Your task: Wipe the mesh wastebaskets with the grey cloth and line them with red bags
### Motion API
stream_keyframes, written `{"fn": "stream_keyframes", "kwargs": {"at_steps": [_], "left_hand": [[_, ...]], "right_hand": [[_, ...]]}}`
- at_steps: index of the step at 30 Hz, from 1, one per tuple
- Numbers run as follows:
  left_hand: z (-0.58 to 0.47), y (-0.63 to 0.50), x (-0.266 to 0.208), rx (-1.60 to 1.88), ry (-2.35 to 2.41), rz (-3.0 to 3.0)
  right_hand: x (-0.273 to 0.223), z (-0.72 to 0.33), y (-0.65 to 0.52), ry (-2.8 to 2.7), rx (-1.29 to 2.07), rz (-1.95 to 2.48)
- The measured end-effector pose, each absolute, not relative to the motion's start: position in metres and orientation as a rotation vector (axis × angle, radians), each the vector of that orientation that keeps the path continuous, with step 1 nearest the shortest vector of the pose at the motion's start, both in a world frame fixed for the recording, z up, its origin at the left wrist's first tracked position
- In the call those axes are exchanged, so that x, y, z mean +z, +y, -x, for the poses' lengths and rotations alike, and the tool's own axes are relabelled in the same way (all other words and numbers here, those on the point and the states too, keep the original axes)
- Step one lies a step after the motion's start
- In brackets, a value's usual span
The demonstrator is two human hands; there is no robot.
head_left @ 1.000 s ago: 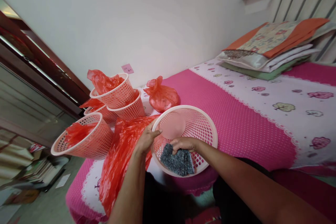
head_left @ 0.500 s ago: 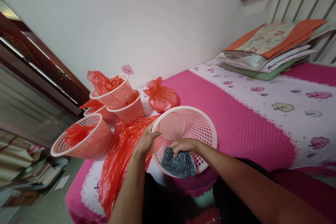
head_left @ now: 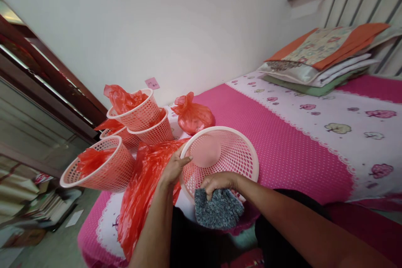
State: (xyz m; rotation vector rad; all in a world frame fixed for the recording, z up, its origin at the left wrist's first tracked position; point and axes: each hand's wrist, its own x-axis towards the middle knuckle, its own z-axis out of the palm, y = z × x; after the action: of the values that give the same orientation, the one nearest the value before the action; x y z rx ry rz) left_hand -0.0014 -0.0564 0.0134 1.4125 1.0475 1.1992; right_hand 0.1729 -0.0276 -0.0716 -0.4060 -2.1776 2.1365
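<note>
A light pink plastic basket (head_left: 234, 150) with a perforated wall tilts toward me on the bed's near edge. My left hand (head_left: 173, 167) grips its rim on the left, thumb over the inside. In my right hand (head_left: 220, 182) is a bunched dark grey cloth (head_left: 218, 210), hanging over the basket's near rim. The fingers close round the cloth's upper part; some of them are hidden in it. Red plastic bags (head_left: 150, 184) lie crumpled in a long heap left of the basket, beside my left forearm.
Several baskets with red bags inside stand to the left, one (head_left: 103, 171) at the bed's edge and another (head_left: 138, 113) stacked above others. A tied red bag (head_left: 195, 118) sits behind my basket. Folded bedding (head_left: 323, 60) is piled at the right.
My right hand has moved slightly toward me with the cloth, which now bulges further over the near rim. My left hand keeps its grip on the basket.
</note>
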Motion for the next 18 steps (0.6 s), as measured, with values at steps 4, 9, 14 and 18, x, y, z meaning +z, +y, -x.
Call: {"fn": "stream_keyframes", "kwargs": {"at_steps": [4, 9, 14, 18], "left_hand": [[0.002, -0.056, 0.011, 1.204, 1.041, -1.389], [0.002, -0.056, 0.009, 1.208, 1.046, -1.36], [0.004, -0.056, 0.009, 1.212, 1.047, -1.348], [0.004, -0.058, 0.01, 1.23, 1.083, -1.326]], "right_hand": [[-0.067, -0.18, -0.026, -2.112, 2.207, 0.395], [-0.057, -0.203, -0.016, -1.745, 2.178, 0.481], [-0.049, -0.217, -0.004, -1.54, 1.706, 0.554], [-0.046, -0.219, 0.0, -1.555, 1.265, 0.676]]}}
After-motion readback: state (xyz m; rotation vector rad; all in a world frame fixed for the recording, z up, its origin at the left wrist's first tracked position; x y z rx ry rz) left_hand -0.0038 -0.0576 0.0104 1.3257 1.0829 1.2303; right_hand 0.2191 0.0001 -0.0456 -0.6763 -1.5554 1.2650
